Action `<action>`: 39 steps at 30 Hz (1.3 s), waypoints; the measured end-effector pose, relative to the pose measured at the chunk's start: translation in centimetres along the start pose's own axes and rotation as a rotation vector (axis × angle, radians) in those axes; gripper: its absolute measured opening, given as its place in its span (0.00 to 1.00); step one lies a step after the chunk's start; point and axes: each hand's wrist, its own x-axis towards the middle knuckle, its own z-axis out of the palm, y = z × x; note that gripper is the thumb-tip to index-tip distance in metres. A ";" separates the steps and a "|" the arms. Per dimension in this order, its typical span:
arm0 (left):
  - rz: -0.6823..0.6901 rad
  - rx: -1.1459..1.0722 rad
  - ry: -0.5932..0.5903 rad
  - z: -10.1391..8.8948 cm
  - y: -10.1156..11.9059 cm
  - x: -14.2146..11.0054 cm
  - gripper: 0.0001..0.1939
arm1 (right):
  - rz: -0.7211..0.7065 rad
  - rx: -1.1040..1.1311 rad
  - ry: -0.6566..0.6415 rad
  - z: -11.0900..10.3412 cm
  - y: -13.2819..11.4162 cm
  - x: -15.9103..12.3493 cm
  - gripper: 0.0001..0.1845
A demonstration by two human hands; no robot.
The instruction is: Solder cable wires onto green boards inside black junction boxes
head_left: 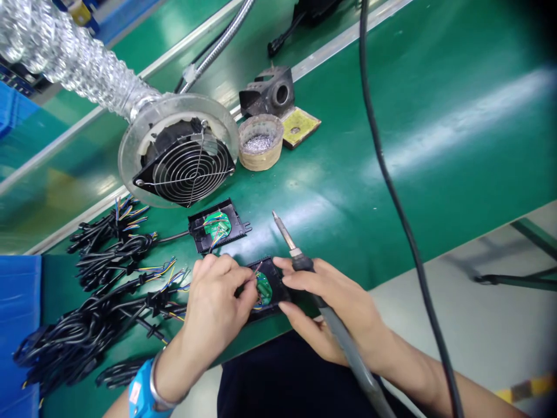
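Observation:
My left hand (221, 293) pinches a thin wire (258, 269) over a green circuit board (263, 288). That board sits inside a black plastic housing (278, 284) near the front edge of the bench. With a soldering iron (304, 264) in its grip, my right hand (335, 307) also touches the housing's right end with its fingertips. The iron's tip points up and away from the board. Just beyond lies a second black housing (237, 219) holding a green board (217, 225) with coloured wires and a cable. My left hand covers part of the nearer housing.
Bundles of black cables (100, 307) with bare coloured ends lie at left. A fume extractor fan (191, 168) hangs above the bench (331, 226). Behind it are a tub of solder scraps (261, 145), an iron stand (270, 93) and a yellow sponge (300, 125). A black cord (383, 162) crosses the right side.

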 end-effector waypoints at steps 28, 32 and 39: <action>0.092 -0.153 -0.073 -0.9 0.1 -0.5 0.08 | -0.016 0.077 0.038 0.7 0.4 1.4 0.13; 0.049 -0.232 -0.087 -1.0 -0.1 -0.4 0.06 | -0.058 -0.005 -0.023 1.4 0.4 1.4 0.11; 0.007 -0.234 -0.082 -0.7 -0.3 0.1 0.08 | -0.254 -0.091 -0.177 0.7 0.4 1.9 0.13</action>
